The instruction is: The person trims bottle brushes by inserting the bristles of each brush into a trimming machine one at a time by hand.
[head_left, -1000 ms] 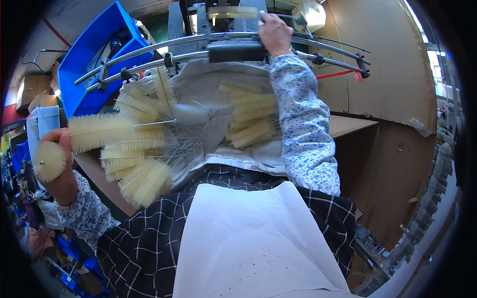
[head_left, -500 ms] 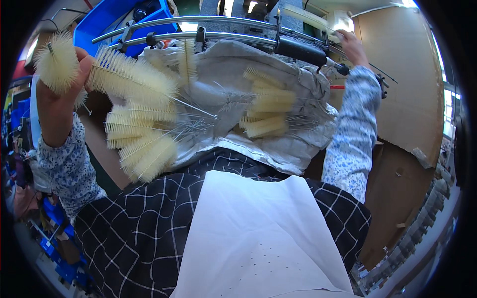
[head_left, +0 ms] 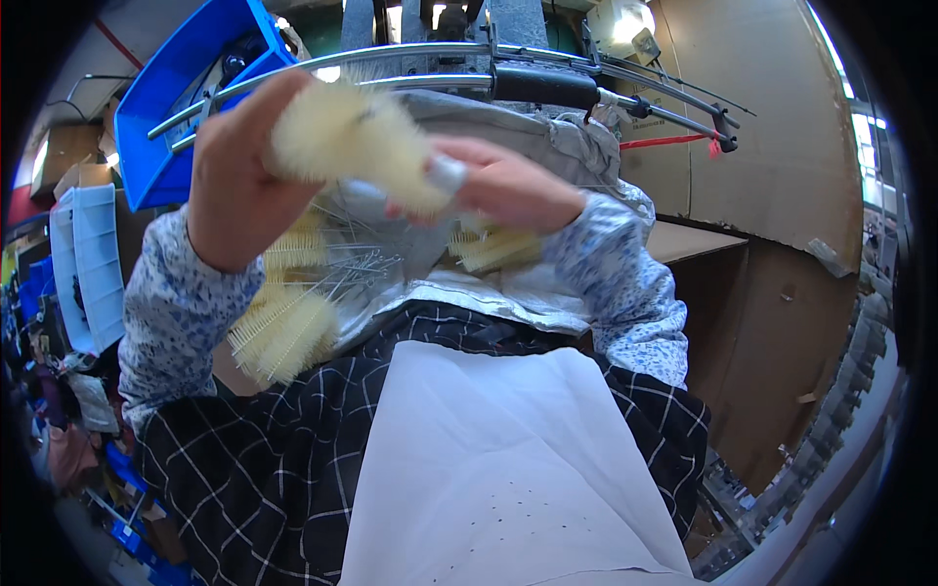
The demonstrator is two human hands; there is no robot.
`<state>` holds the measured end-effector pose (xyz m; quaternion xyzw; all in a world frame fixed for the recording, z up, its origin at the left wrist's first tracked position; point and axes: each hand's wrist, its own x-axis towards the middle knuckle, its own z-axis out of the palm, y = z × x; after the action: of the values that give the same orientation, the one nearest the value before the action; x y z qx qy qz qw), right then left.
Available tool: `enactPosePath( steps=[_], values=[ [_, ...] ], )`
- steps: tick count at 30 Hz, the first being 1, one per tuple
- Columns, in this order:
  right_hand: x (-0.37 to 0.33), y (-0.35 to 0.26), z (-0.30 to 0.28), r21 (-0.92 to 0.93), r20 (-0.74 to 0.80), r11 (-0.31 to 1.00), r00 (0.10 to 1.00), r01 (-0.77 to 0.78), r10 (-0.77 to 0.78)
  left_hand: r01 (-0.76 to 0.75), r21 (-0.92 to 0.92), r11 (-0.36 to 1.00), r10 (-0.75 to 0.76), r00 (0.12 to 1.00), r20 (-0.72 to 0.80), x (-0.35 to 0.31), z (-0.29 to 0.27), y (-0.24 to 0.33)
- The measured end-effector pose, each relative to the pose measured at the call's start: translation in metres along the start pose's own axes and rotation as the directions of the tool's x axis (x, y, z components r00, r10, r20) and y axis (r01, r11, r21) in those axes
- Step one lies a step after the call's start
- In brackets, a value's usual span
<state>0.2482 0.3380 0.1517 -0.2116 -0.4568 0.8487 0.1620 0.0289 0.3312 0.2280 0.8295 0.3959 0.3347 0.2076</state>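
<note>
My left hand [head_left: 239, 171] is closed around a cream bristle brush [head_left: 342, 132], held up over the work surface. The bristles, blurred by motion, stretch right to my right hand [head_left: 508, 186]. A white cover [head_left: 447, 174] sits on one of its fingertips, and its fingers close on the brush's right end. I cannot tell whether this is one brush or two. Below my left hand lies a pile of cream brushes [head_left: 283, 332] with twisted wire stems [head_left: 357, 269]. A smaller group of brushes [head_left: 493, 249] lies partly hidden beneath my right forearm.
Grey cloth [head_left: 440, 259] covers the surface in front of me. Beyond it run metal rods [head_left: 391, 59] with a black roller [head_left: 544, 88]. A blue bin [head_left: 147, 137] stands at the far left, a cardboard sheet [head_left: 762, 127] at the right. White paper [head_left: 508, 439] covers my lap.
My left hand has swung right and inward with the brush. My right hand has come back from the far right beside the rods to the brush's end. The view has shifted slightly.
</note>
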Motion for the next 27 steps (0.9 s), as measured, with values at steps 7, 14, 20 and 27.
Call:
enactPosePath(
  steps=[7, 14, 20, 27],
  values=[
    [-0.013, -0.003, -0.093, -0.860, -0.489, 0.439, 0.665, -0.259, -0.565, 0.392, 0.142, 0.909, -0.417, 0.862, 0.288, -0.032, -0.041, -0.045],
    [0.004, -0.009, -0.182, -0.706, -0.409, -0.090, 0.508, -0.703, -0.759, 0.462, 0.337, 0.820, -0.540, 0.820, 0.188, -0.071, -0.037, -0.121],
    [0.011, -0.012, -0.187, -0.670, -0.441, -0.127, 0.530, -0.731, -0.725, 0.599, 0.245, 0.762, -0.647, 0.715, 0.266, -0.072, -0.036, -0.132],
    [0.013, -0.014, -0.196, -0.684, -0.459, -0.141, 0.572, -0.716, -0.680, 0.828, -0.113, 0.550, -0.744, 0.547, 0.385, -0.084, -0.041, -0.144]
  ],
)
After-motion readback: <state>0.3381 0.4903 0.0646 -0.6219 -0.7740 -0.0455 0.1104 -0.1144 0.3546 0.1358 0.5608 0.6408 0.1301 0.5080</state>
